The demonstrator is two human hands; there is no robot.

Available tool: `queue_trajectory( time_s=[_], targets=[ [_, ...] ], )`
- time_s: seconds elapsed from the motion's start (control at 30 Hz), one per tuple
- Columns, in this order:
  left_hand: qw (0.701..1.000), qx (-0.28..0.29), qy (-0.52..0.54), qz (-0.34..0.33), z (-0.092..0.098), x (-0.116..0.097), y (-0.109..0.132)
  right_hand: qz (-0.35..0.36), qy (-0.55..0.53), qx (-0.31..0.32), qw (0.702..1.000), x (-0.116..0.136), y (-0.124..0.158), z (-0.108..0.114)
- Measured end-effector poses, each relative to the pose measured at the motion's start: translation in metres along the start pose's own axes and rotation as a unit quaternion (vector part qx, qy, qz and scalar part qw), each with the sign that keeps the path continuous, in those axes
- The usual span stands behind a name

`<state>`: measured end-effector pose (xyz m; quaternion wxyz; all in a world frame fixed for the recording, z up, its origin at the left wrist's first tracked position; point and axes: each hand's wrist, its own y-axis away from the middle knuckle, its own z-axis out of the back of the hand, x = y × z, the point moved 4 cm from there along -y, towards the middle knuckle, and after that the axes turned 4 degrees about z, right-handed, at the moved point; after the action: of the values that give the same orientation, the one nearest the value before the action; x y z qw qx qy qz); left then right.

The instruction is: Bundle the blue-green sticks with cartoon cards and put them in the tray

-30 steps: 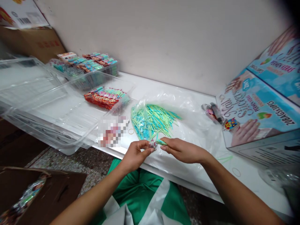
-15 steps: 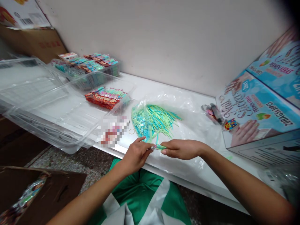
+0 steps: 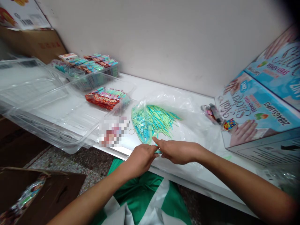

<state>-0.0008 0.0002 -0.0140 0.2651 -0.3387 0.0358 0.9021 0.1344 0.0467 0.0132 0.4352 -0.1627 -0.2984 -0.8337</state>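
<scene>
My left hand [image 3: 140, 158] and my right hand [image 3: 177, 151] meet at the front edge of the white shelf [image 3: 161, 90], fingers pinched together. Between them shows a bit of a green-blue stick [image 3: 158, 152], gripped from both sides; anything else in the fingers is hidden. Just beyond the hands lies a heap of thin green and blue sticks [image 3: 150, 120] on a clear plastic bag [image 3: 187, 125]. A thin rubber band [image 3: 131, 131] lies left of the heap.
A clear plastic tray [image 3: 47, 125] with red and green packets [image 3: 106, 97] sits at left, more packets [image 3: 89, 64] behind it. Blue printed cartons [image 3: 257, 112] stand at right, small wrapped items [image 3: 211, 112] beside them. Brown cardboard boxes are at far left and lower left.
The hands have closed in on each other and dropped slightly toward the shelf edge. The small wrapped piece seen in the left fingers earlier no longer shows.
</scene>
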Motion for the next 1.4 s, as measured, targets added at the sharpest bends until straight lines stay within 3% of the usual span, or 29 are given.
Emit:
queue_trajectory(
  time_s=[0.13, 0.23, 0.33, 0.47, 0.6, 0.77, 1.2, 1.4],
  targets=[
    [0.975, 0.030, 0.200, 0.091, -0.004, 0.004, 0.001, 0.055, -0.059, -0.006, 0.997, 0.005, -0.001, 0.012],
    [0.895, 0.073, 0.410, 0.162, -0.016, 0.009, 0.001, 0.055, -0.077, -0.124, 0.988, 0.004, -0.005, 0.021],
    [0.816, 0.091, 0.541, 0.180, -0.024, 0.009, -0.002, 0.052, -0.059, -0.227, 0.971, 0.005, -0.013, 0.019],
    [0.772, 0.050, 0.598, 0.210, -0.023, 0.010, -0.004, 0.015, -0.156, -0.287, 0.945, 0.001, -0.016, 0.015],
    [0.769, 0.001, 0.601, 0.220, -0.019, 0.015, 0.000, -0.041, -0.334, -0.291, 0.896, -0.013, -0.007, 0.008],
    [0.768, -0.008, 0.603, 0.215, -0.024, 0.016, 0.001, -0.031, -0.412, -0.285, 0.865, -0.019, -0.003, -0.004],
    [0.739, -0.019, 0.632, 0.232, -0.031, 0.012, -0.001, -0.050, -0.319, -0.274, 0.906, -0.013, 0.010, -0.004],
    [0.741, -0.016, 0.631, 0.228, -0.032, 0.012, -0.001, -0.039, -0.327, -0.317, 0.890, -0.008, 0.006, -0.002]
  ],
)
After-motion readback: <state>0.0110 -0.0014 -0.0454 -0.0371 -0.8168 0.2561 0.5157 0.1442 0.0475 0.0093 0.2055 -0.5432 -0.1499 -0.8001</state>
